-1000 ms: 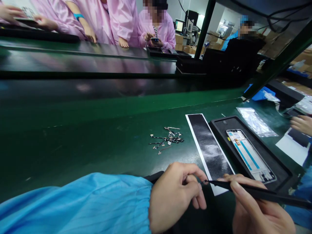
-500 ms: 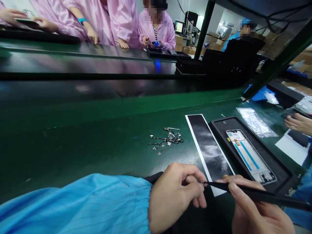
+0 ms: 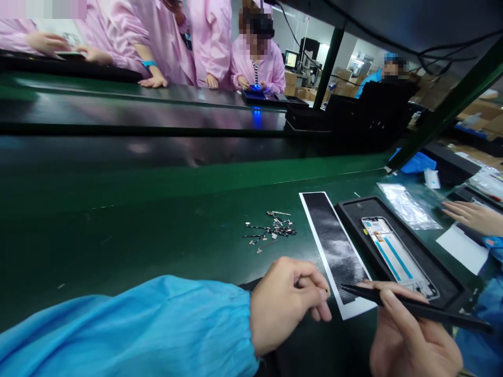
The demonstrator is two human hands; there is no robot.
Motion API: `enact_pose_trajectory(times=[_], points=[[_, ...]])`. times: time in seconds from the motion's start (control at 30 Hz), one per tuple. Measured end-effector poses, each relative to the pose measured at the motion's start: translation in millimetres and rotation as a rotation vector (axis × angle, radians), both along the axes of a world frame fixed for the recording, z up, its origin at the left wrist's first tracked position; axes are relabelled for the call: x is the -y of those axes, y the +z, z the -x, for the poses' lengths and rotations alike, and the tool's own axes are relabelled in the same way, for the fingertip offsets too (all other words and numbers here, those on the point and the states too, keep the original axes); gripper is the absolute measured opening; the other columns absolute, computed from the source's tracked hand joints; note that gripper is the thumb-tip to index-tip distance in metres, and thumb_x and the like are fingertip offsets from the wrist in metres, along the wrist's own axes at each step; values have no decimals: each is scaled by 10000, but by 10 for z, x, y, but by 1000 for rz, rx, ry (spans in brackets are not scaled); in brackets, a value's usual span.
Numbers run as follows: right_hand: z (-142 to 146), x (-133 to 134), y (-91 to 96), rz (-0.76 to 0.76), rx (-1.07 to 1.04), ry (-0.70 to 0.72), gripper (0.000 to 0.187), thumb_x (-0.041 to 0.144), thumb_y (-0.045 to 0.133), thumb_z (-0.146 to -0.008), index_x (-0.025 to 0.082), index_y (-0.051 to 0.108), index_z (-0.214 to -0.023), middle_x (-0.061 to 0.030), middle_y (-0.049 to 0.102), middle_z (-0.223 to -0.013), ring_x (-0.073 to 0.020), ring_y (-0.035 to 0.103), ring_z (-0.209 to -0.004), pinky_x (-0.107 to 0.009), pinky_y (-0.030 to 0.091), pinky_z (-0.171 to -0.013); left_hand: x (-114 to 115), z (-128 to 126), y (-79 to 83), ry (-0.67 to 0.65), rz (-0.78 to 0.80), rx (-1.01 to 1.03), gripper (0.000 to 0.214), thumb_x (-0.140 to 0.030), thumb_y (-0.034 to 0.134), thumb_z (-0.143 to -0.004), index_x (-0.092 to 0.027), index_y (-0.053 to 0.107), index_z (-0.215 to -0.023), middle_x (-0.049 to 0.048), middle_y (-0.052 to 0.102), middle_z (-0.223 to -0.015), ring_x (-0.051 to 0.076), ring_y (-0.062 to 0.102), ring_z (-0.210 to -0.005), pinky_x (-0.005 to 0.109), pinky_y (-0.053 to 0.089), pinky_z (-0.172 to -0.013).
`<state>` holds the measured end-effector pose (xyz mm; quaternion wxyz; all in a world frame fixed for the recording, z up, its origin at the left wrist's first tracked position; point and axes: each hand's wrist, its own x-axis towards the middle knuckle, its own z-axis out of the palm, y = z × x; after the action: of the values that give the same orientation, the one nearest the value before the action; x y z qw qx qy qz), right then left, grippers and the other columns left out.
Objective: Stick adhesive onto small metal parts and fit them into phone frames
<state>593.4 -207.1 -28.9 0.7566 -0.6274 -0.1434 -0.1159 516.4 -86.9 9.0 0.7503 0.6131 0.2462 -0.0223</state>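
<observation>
Holding black tweezers (image 3: 448, 314) in my right hand (image 3: 420, 340), tips over the black strip sheet's (image 3: 332, 246) near end. Left hand (image 3: 288, 301) is pinched just left of the strip, can't tell if on anything. Phone frame (image 3: 396, 254) lies uncovered in its tray (image 3: 369, 207) right of it; loose cables (image 3: 288, 231) sit left, unfitted.

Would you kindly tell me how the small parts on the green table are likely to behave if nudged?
The parts would probably slide and scatter, since they lie loose on a smooth-looking, shiny table. Some might snag on one another, as their thin strips cross. Being so slender, they are likely light.
</observation>
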Motion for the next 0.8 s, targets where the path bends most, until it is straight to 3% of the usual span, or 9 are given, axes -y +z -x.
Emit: enact_pose_trajectory(times=[0.13, 0.2, 0.33, 0.47, 0.67, 0.8], points=[[-20, 0, -3, 5, -3, 111, 67, 226, 664, -643, 165, 636, -639, -20, 653, -679, -144, 607, -670, -269, 463, -723, -80, 44, 208, 46, -289, 70, 68, -134, 579, -647, -131, 635, -609, 5, 580, -649, 133, 488, -676, 245, 351, -675], [-2, -5, 13, 41, -27, 203, 103, 249, 669, -641, 159, 644, -684, -51, 655, -716, -163, 604, -685, -275, 471, -670, -121, 98, 360, 82, -406, 102, 75, -130, 603, -658, -148, 653, -604, -17, 534, -629, 118, 452, -660, 235, 332, -654], [107, -61, 94, 166, -137, 477, 184, 287, 696, -627, 166, 670, -763, -61, 621, -673, -129, 539, -561, -194, 388, -427, -181, 245, 589, 180, -251, 108, 105, -81, 583, -681, -122, 597, -585, -35, 504, -545, 83, 433, -563, 195, 333, -550], [322, -212, 277, 212, -386, 743, 191, 333, 720, -589, 197, 676, -716, -34, 580, -647, -100, 496, -530, -181, 326, -415, -222, 449, 614, 266, -68, 140, 113, -58, 535, -697, -107, 549, -596, -23, 539, -497, 75, 469, -492, 183, 379, -533], [620, -421, 459, 182, -505, 904, 236, 403, 713, -551, 181, 642, -593, 19, 437, -448, -74, 420, -485, -195, 298, -483, -311, 836, 533, 373, -47, 202, 80, -103, 536, -690, -111, 537, -610, -2, 596, -519, 97, 544, -516, 201, 409, -587], [690, -470, 438, 290, -437, 965, 208, 364, 703, -572, 173, 627, -598, 16, 512, -529, -19, 296, -415, -196, 177, -441, -353, 1035, 466, 410, -54, 224, 90, -162, 543, -681, -118, 530, -604, 6, 612, -545, 107, 560, -540, 216, 405, -610]])
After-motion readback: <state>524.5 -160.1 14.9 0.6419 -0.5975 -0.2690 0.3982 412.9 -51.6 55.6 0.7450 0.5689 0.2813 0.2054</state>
